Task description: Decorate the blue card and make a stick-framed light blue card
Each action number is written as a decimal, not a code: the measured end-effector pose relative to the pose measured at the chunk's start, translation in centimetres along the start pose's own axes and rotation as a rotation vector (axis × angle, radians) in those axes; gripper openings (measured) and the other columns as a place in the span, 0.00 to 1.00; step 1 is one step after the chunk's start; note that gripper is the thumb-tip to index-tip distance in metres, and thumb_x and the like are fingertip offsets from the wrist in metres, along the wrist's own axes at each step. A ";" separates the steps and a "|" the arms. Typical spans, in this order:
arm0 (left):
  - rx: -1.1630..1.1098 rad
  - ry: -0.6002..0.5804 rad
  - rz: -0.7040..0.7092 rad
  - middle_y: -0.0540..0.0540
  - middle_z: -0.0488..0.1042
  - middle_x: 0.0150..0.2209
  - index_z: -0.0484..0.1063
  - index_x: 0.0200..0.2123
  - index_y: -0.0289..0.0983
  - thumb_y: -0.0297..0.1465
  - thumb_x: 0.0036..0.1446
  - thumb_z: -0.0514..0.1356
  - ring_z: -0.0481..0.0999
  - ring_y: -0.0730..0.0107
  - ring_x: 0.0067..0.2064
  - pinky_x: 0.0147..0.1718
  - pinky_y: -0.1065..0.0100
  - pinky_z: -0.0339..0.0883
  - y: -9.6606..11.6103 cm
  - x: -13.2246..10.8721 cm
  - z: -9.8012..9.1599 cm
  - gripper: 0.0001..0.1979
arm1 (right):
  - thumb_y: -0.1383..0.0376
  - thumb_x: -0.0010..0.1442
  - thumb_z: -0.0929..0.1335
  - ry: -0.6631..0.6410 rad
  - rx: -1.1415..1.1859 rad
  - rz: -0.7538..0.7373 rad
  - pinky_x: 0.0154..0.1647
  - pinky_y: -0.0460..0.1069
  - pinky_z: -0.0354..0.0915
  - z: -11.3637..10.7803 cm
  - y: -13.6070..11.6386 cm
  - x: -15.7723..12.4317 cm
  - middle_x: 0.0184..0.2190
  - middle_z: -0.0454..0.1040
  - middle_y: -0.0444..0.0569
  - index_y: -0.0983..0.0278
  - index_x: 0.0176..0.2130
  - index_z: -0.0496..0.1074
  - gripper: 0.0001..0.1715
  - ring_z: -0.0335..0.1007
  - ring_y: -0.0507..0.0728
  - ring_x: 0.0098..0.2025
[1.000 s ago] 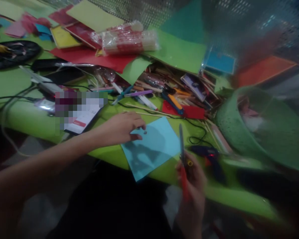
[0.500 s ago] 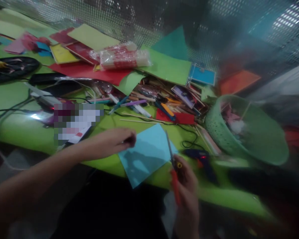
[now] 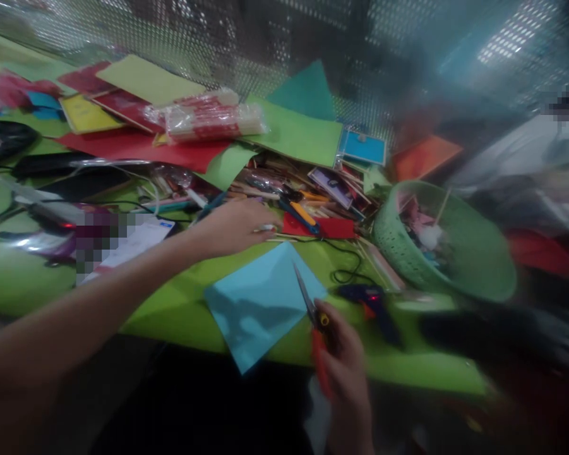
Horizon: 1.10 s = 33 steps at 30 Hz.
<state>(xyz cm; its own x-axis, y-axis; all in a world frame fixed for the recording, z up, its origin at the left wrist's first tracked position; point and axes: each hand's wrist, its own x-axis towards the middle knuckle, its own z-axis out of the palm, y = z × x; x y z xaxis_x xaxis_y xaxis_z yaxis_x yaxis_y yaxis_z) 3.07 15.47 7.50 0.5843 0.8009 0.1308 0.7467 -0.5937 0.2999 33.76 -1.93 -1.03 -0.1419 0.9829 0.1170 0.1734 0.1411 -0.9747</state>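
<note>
My left hand (image 3: 239,224) is over the front of the craft-stick pile, its fingers curled around a white marker (image 3: 268,227). Only the marker's end shows past the fingertips. Scissors with red-orange handles (image 3: 321,354) are in my right hand (image 3: 345,360), the narrow blades pointing up and away. Below the blades' tip lies a sheet of light blue paper (image 3: 265,303), flat at the table's front edge, with a hand-shaped shadow on it.
A glue gun (image 3: 374,303) with a red light lies right of the paper, its cord looping behind. Farther right stands a green basket (image 3: 478,253) with scraps. Behind are wooden sticks, a yellow-and-blue tool (image 3: 303,215), coloured papers and a plastic-wrapped bundle (image 3: 213,120). A white phone-like item lies left.
My left hand has gone from the blue paper's left corner up to the marker and closed around it. The right hand still holds the scissors. The view has shifted slightly right.
</note>
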 end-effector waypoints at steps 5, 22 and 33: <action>0.024 -0.096 0.113 0.44 0.75 0.66 0.73 0.65 0.46 0.41 0.75 0.52 0.73 0.56 0.67 0.60 0.60 0.65 0.7 4.6 4.4 0.21 | 0.58 0.56 0.76 -0.003 -0.011 -0.028 0.54 0.54 0.75 0.0 -0.1 0.2 0.53 0.83 0.54 0.58 0.60 0.78 0.33 0.80 0.64 0.52; 0.322 -0.054 0.013 0.35 0.81 0.52 0.75 0.49 0.31 0.33 0.70 0.58 0.78 0.54 0.53 0.54 0.58 0.60 0.3 8.9 4.3 0.12 | 0.54 0.57 0.76 -0.052 -0.050 -0.059 0.47 0.52 0.75 -0.2 -0.3 0.2 0.49 0.83 0.53 0.57 0.62 0.78 0.34 0.80 0.63 0.46; 0.352 -0.051 0.093 0.35 0.83 0.45 0.76 0.47 0.29 0.19 0.69 0.50 0.78 0.61 0.43 0.42 0.63 0.63 0.7 9.2 4.5 0.15 | 0.45 0.63 0.73 -0.077 -0.044 -0.109 0.52 0.51 0.73 -0.1 -1.4 0.8 0.53 0.83 0.50 0.51 0.64 0.76 0.34 0.80 0.61 0.49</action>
<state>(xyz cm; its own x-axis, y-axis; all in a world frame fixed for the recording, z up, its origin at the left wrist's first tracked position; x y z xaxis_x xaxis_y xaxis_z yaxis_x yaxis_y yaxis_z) 10.46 22.07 4.64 0.6635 0.7425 0.0920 0.7479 -0.6614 -0.0563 33.47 -1.36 0.41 -0.2366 0.9497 0.2051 0.1948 0.2532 -0.9476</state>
